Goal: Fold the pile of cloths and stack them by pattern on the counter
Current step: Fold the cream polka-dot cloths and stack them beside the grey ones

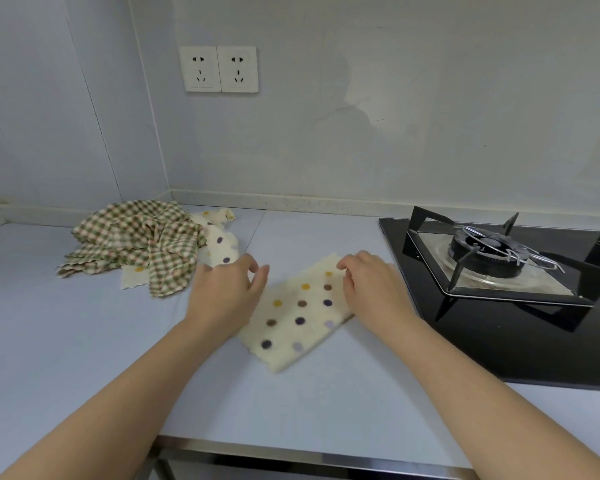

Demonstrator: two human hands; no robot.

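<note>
I am working two bare hands from far away. Between them lies the dotted cloth (298,318), flat on the counter (84,341) and a bit slanted. Its near edge looks thick, so I think it is folded at least once.

My left hand (224,296) is at the cloth's left side. Its fingers are loose and half bent, and they hold nothing. My right hand (373,287) is on the cloth's far right corner with the fingers bent down onto it. I cannot tell if they pinch the cloth or only press it.

To do this fold well, I would pinch the two corners of one short end and lift them just a little. Then I would lay them over the other end so the wavy edges match, and rub the cloth flat from the middle out. I would also keep it away from the stove (492,258), which sits just past my right hand.

The pile (136,240) of checked cloths lies just beyond my left hand, with more dotted ones peeking out under it. I see no neat stack yet, so most of the job is left.

High above my left hand are two wall sockets (219,69). I can read no words on them, and I see no brand on the stove.
</note>
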